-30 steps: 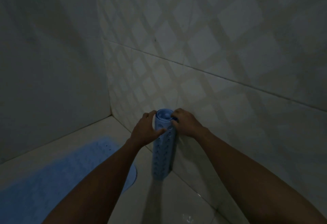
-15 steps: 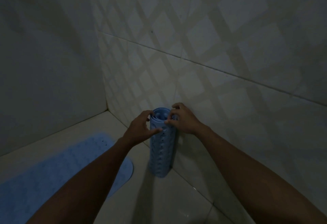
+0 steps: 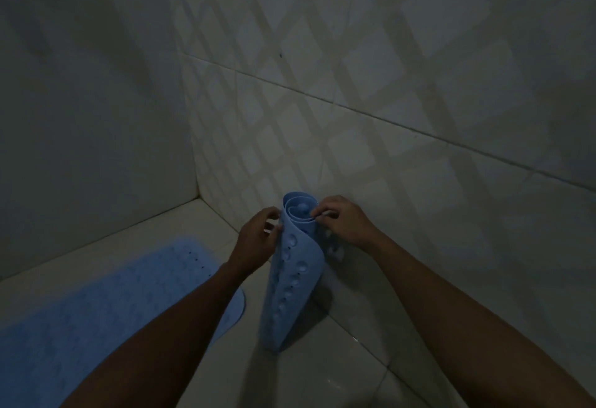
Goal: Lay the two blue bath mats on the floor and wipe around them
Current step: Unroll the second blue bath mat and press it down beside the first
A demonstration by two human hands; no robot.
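1 flat mat (image 3: 96, 304) down; 1 rolled mat (image 3: 290, 278) upright, left hand (image 3: 254, 240) and right hand (image 3: 342, 220) pinching its top edge; wiping undone.

Dim light in a tiled corner: a plain pale wall (image 3: 80, 101) on the left meets a wall of diamond-patterned tiles (image 3: 387, 85) on the right, above a glossy pale tiled floor (image 3: 322, 375)

Under your hands: matt, rubbery rolled mat (image 3: 292, 275) with suction cups; glossy tiled floor (image 3: 329, 372); glazed patterned wall tiles (image 3: 371, 85).
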